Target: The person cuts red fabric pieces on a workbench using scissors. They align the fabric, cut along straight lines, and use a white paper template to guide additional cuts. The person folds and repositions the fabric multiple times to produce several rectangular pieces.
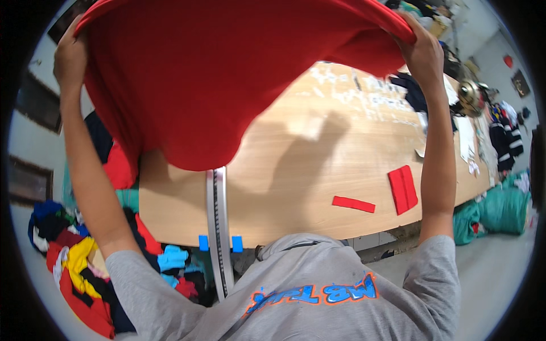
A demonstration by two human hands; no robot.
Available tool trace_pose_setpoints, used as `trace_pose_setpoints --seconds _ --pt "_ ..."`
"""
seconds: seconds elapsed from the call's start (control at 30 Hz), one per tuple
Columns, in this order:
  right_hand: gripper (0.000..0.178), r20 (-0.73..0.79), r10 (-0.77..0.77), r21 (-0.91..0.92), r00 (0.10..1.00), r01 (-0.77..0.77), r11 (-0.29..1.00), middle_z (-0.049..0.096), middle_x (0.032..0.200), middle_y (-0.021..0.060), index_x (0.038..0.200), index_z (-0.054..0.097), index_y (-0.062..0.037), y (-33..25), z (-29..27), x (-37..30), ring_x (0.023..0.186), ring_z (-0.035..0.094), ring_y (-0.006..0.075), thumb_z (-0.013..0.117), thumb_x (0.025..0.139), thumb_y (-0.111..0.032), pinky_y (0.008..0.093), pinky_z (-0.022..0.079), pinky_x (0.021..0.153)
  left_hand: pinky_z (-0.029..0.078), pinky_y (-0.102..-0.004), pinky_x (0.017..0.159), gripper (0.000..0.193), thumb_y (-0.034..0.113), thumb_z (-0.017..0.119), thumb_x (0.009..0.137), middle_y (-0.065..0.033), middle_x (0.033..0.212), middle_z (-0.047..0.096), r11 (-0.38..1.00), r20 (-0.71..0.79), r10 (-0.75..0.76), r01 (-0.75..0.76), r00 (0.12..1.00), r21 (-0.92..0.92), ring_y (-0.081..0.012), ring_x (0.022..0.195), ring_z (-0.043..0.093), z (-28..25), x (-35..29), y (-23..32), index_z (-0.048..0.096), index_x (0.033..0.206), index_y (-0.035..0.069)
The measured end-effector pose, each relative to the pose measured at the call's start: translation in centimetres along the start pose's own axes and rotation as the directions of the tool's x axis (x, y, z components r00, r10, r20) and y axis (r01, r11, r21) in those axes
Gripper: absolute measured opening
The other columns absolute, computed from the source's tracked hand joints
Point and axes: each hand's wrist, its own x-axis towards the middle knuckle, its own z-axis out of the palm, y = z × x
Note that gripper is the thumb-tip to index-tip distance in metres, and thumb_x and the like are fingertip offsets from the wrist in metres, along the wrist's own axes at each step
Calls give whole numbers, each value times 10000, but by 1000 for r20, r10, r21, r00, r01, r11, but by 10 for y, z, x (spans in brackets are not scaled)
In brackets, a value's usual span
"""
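A large piece of red fabric (pixel 187 85) is stretched out in the air between my two raised hands, its lower part hanging in a rounded fold over the table. My left hand (pixel 71 59) grips its edge at the upper left. At the upper right my right hand (pixel 424 51) is closed on the opposite edge, the arm held up. Below on the wooden table (pixel 307 210) lie a narrow red fabric strip (pixel 354 204) and a wider folded red piece (pixel 402 190). The fabric's top runs out of view.
A metal rail (pixel 218 227) with blue clips crosses the table's near edge. Heaped coloured cloth scraps (pixel 79 267) lie at the lower left. A round metallic machine (pixel 471 96) and dark cloth (pixel 410 91) are at the far right, with a green bundle (pixel 500 210) beside the table.
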Motion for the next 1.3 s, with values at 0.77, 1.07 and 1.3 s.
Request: trace_pose_setpoints --seconds 0.77,1.07,1.3 --pt "777 741 284 -36 608 -387 921 538 1539 192 1600 570 -162 -121 77 -510 1418 499 392 780 856 -91 544 404 1171 523 -514 993 540 -52 752 870 -191 1131 667 858 855 -361 492 373 148 -411 1109 649 -149 -624 127 668 1395 44" --pt "450 599 469 -74 649 -539 839 578 1460 223 1450 628 -77 -86 47 -567 1347 549 445 700 1006 -92 565 435 1145 497 -517 904 338 -73 755 832 -170 1007 636 870 714 -410 478 568 119 -397 1009 631 -143 -615 99 637 1134 24" --pt "275 432 759 -321 488 -703 635 647 1273 231 1289 661 -4 32 75 -572 1175 607 463 686 1021 -63 536 488 1017 484 -486 866 345 -126 639 781 -139 957 584 967 921 -168 240 350 85 -375 965 609 -170 -604 59 636 1055 84"
